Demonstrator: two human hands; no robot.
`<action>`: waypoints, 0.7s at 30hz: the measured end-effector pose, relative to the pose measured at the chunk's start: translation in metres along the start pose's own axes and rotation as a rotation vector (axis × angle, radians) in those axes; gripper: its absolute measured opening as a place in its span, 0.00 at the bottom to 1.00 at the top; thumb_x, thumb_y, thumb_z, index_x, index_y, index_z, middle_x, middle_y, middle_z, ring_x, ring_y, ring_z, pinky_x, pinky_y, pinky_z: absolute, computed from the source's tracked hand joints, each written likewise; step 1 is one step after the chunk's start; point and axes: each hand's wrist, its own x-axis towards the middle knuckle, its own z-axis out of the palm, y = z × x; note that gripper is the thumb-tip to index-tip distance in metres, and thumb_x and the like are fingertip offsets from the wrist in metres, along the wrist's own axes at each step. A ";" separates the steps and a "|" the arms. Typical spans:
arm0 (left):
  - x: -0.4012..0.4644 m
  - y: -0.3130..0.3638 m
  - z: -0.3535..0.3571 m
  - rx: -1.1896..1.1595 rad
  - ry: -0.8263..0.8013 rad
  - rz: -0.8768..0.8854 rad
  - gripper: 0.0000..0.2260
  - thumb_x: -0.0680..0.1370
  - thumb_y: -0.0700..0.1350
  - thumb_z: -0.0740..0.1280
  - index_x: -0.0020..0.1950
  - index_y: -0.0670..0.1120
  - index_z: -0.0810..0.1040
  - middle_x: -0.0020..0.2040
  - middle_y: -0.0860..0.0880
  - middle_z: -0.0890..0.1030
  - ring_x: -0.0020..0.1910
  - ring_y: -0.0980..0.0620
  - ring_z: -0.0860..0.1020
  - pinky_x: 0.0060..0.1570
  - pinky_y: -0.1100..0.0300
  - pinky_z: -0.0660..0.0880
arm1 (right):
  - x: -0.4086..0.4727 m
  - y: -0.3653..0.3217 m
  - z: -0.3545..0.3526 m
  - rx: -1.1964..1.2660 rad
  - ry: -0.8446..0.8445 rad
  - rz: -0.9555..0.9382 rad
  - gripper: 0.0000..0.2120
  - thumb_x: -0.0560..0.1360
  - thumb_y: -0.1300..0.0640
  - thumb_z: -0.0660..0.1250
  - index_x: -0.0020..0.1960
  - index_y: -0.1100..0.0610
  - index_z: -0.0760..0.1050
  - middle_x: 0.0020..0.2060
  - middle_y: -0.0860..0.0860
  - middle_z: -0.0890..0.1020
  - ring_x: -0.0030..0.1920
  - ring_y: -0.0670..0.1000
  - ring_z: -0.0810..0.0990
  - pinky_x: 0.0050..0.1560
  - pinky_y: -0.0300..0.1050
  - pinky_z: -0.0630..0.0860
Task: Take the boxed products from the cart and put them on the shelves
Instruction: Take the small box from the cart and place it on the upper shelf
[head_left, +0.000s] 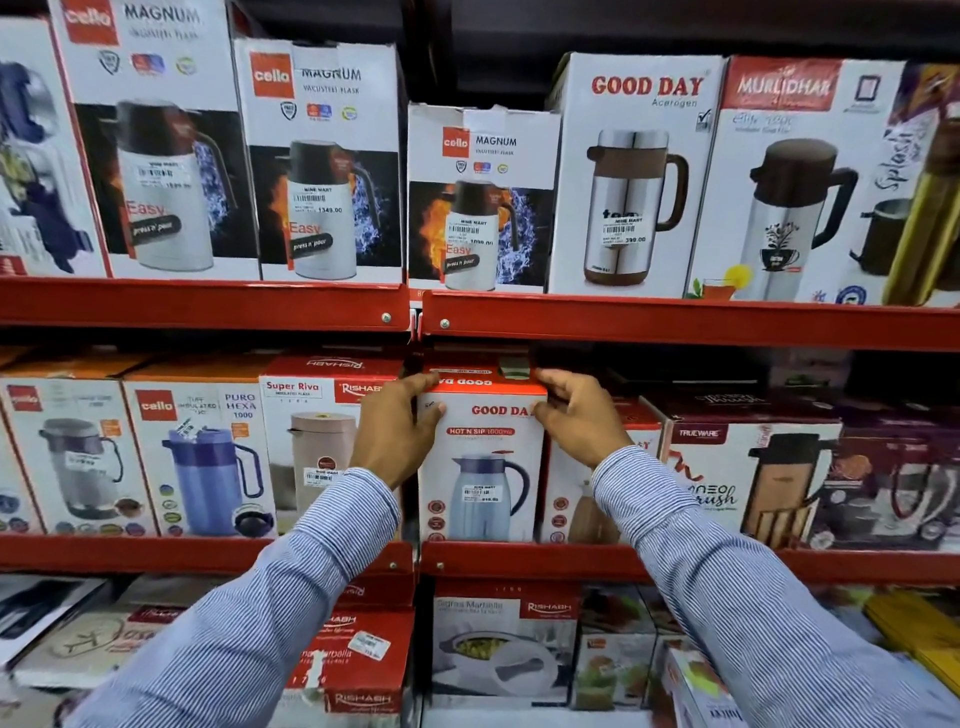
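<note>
Both hands, left (397, 428) and right (579, 415), grip "GOOD DAY HOT N SIP" box (480, 467) on middle shelf (519, 558).

3 Cello Magnum flask cartons (322, 156) side by side, white price stickers (318, 200) on their fronts

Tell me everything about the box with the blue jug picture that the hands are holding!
The Good Day box is white cardboard with a red top and a red edge. Its front shows a pale blue jug with a dark handle, the words "HOT N SIP", and a small price sticker. It stands upright on the middle red shelf, between a Rishabh box and another box. The left hand grips its upper left corner and the right hand its upper right corner.
</note>
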 end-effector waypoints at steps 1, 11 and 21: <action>-0.001 0.001 0.001 0.032 -0.014 -0.002 0.21 0.78 0.43 0.67 0.71 0.45 0.72 0.68 0.45 0.77 0.66 0.46 0.77 0.65 0.47 0.75 | 0.002 0.003 0.002 -0.046 -0.007 -0.011 0.24 0.74 0.64 0.66 0.69 0.59 0.69 0.65 0.54 0.77 0.65 0.51 0.75 0.68 0.46 0.70; -0.031 -0.012 0.020 0.171 -0.015 0.172 0.33 0.78 0.47 0.68 0.79 0.46 0.57 0.82 0.46 0.45 0.80 0.47 0.51 0.73 0.58 0.55 | -0.026 0.027 0.007 -0.582 -0.092 -0.239 0.38 0.75 0.49 0.63 0.77 0.52 0.44 0.78 0.52 0.49 0.78 0.54 0.50 0.76 0.52 0.56; -0.182 -0.080 0.063 0.586 -0.212 0.389 0.37 0.74 0.55 0.64 0.79 0.47 0.54 0.81 0.41 0.51 0.80 0.37 0.49 0.73 0.34 0.57 | -0.168 0.118 0.032 -0.972 -0.062 -0.247 0.40 0.72 0.43 0.59 0.77 0.54 0.45 0.78 0.59 0.45 0.77 0.64 0.41 0.73 0.70 0.47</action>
